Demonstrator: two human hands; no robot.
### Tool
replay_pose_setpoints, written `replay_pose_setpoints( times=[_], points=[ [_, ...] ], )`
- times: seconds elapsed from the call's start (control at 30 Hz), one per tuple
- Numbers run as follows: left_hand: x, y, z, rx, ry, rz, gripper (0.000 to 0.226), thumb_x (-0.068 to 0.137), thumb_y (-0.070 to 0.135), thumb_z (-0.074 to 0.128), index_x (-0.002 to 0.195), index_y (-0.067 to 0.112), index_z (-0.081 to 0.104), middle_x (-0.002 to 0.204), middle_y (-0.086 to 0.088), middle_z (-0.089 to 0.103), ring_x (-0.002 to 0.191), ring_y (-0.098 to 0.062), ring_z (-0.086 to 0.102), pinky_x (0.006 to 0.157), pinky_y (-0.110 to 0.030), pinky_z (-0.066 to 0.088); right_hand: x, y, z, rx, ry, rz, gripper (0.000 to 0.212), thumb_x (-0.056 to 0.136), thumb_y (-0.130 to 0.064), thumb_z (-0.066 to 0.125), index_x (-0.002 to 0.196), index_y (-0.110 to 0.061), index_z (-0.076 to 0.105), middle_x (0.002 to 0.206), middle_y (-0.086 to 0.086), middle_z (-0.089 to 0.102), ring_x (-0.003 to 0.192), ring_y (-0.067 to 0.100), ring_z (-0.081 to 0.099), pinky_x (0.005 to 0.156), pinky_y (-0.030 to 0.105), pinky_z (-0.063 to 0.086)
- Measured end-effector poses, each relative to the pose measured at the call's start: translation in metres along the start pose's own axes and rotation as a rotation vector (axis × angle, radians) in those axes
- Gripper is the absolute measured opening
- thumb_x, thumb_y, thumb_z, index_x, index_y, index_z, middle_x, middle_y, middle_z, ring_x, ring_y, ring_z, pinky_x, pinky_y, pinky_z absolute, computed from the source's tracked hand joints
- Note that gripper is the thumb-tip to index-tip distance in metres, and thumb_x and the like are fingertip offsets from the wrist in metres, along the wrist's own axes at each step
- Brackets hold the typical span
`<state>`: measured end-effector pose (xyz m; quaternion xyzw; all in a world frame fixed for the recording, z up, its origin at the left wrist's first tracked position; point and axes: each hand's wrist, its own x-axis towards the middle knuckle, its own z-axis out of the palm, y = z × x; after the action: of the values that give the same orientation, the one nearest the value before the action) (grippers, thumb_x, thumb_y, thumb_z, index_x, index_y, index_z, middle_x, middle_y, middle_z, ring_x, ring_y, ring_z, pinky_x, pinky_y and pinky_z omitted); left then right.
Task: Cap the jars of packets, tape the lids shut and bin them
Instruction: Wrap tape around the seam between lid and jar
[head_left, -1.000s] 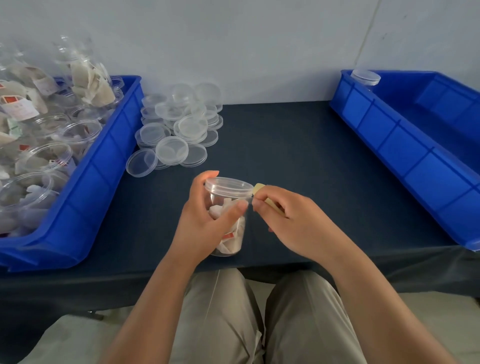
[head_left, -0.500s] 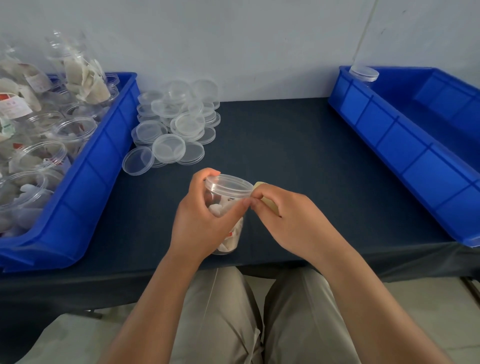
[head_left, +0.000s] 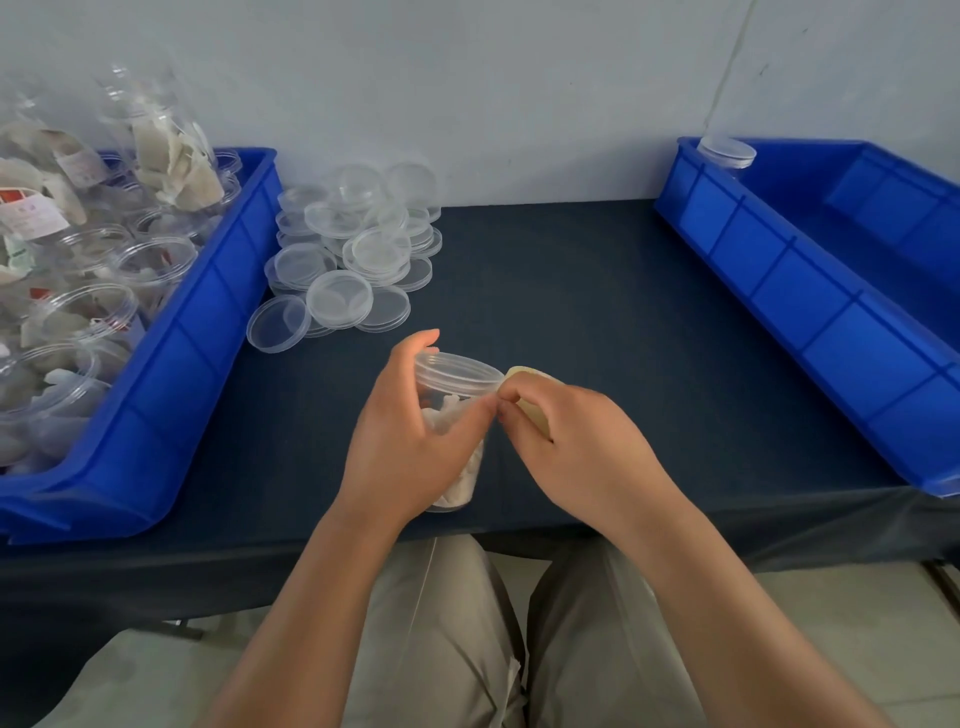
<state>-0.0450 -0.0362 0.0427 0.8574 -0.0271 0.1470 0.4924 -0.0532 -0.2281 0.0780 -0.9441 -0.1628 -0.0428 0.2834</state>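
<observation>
My left hand (head_left: 410, 441) grips a clear jar (head_left: 457, 415) of white packets, capped with a clear lid, at the table's front middle. My right hand (head_left: 571, 447) holds a small yellowish roll of tape (head_left: 530, 395) against the jar's right side, its fingertips pinched at the lid's rim beside my left thumb. The tape's free end cannot be made out. A pile of loose clear lids (head_left: 353, 260) lies on the dark table behind the jar.
A blue bin (head_left: 171, 364) on the left holds several open jars (head_left: 78, 312) of packets. Another blue bin (head_left: 810, 291) on the right has one capped jar (head_left: 726, 155) in its far corner. A grey wall stands behind the table.
Both hands keep their hold on the jar and tape. My right fingertips have drawn closer to the lid's rim and my left thumb.
</observation>
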Motion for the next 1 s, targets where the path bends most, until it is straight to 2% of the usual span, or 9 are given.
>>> replay_pose_setpoints(
  times=[0.13, 0.23, 0.33, 0.47, 0.53, 0.67, 0.77, 0.9, 1.0],
  points=[
    [0.001, 0.002, 0.003, -0.005, 0.004, -0.041, 0.09, 0.075, 0.086, 0.067, 0.149, 0.047, 0.036, 0.13, 0.031, 0.054, 0.117, 0.003, 0.061, 0.086, -0.013, 0.047, -0.001, 0.0, 0.0, 0.033, 0.009, 0.027, 0.018, 0.112, -0.038, 0.049, 0.107, -0.033, 0.065, 0.08, -0.016, 0.06, 0.071, 0.008, 0.06, 0.058, 0.021, 0.044],
    [0.0, 0.001, 0.001, 0.009, -0.005, -0.017, 0.089, 0.076, 0.086, 0.067, 0.15, 0.046, 0.036, 0.131, 0.03, 0.054, 0.118, 0.006, 0.06, 0.087, -0.013, 0.047, 0.0, 0.001, -0.002, 0.057, -0.001, 0.033, 0.017, 0.111, -0.04, 0.049, 0.105, -0.035, 0.065, 0.08, -0.013, 0.064, 0.072, 0.009, 0.062, 0.059, 0.025, 0.049],
    [-0.001, 0.003, -0.001, 0.017, -0.002, 0.01, 0.089, 0.071, 0.095, 0.063, 0.141, 0.045, 0.041, 0.125, 0.03, 0.058, 0.117, 0.004, 0.061, 0.087, -0.009, 0.048, 0.0, 0.002, -0.003, 0.051, -0.014, 0.034, 0.016, 0.111, -0.036, 0.05, 0.104, -0.034, 0.064, 0.078, -0.012, 0.063, 0.069, 0.011, 0.062, 0.059, 0.028, 0.052],
    [0.001, 0.005, -0.002, 0.04, 0.011, -0.017, 0.069, 0.074, 0.088, 0.064, 0.129, 0.05, 0.044, 0.114, 0.033, 0.061, 0.108, 0.01, 0.063, 0.077, -0.004, 0.05, 0.001, 0.001, -0.004, 0.059, -0.027, 0.043, 0.018, 0.111, -0.041, 0.048, 0.105, -0.036, 0.064, 0.079, -0.011, 0.066, 0.071, 0.011, 0.064, 0.061, 0.032, 0.055],
    [0.001, 0.005, -0.002, 0.069, 0.015, -0.007, 0.069, 0.075, 0.085, 0.064, 0.13, 0.047, 0.046, 0.113, 0.031, 0.063, 0.105, 0.008, 0.064, 0.075, -0.003, 0.048, 0.001, 0.001, -0.004, 0.041, -0.024, 0.036, 0.018, 0.111, -0.042, 0.048, 0.104, -0.036, 0.064, 0.077, -0.013, 0.064, 0.069, 0.009, 0.063, 0.058, 0.029, 0.053],
    [0.001, 0.004, -0.005, 0.112, -0.005, 0.019, 0.078, 0.075, 0.086, 0.061, 0.137, 0.041, 0.047, 0.121, 0.023, 0.064, 0.105, 0.0, 0.067, 0.082, -0.009, 0.05, 0.002, 0.002, -0.004, 0.031, -0.062, 0.041, 0.018, 0.111, -0.047, 0.047, 0.108, -0.039, 0.063, 0.081, -0.014, 0.066, 0.072, 0.008, 0.065, 0.061, 0.031, 0.057],
    [0.001, 0.005, -0.008, 0.048, -0.052, -0.039, 0.076, 0.073, 0.081, 0.064, 0.136, 0.041, 0.051, 0.119, 0.024, 0.065, 0.103, -0.001, 0.069, 0.078, -0.009, 0.054, 0.004, 0.004, -0.008, 0.044, -0.116, 0.057, 0.02, 0.108, -0.06, 0.044, 0.109, -0.047, 0.06, 0.082, -0.021, 0.066, 0.075, 0.002, 0.064, 0.057, 0.023, 0.049],
    [0.002, 0.007, -0.018, -0.116, -0.084, -0.139, 0.064, 0.07, 0.073, 0.066, 0.127, 0.046, 0.058, 0.108, 0.023, 0.069, 0.099, 0.001, 0.07, 0.071, -0.008, 0.054, 0.006, 0.012, -0.021, 0.076, -0.223, 0.05, 0.035, 0.101, -0.076, 0.035, 0.123, -0.057, 0.056, 0.097, -0.035, 0.067, 0.09, -0.005, 0.065, 0.079, 0.026, 0.054],
    [0.003, 0.008, -0.027, -0.181, -0.122, -0.158, 0.06, 0.071, 0.071, 0.067, 0.125, 0.046, 0.061, 0.109, 0.023, 0.071, 0.097, 0.0, 0.072, 0.07, -0.013, 0.056, 0.008, 0.017, -0.033, 0.056, -0.324, 0.028, 0.043, 0.098, -0.082, 0.029, 0.131, -0.063, 0.049, 0.09, -0.057, 0.053, 0.088, -0.015, 0.061, 0.078, 0.02, 0.044]
  ],
)
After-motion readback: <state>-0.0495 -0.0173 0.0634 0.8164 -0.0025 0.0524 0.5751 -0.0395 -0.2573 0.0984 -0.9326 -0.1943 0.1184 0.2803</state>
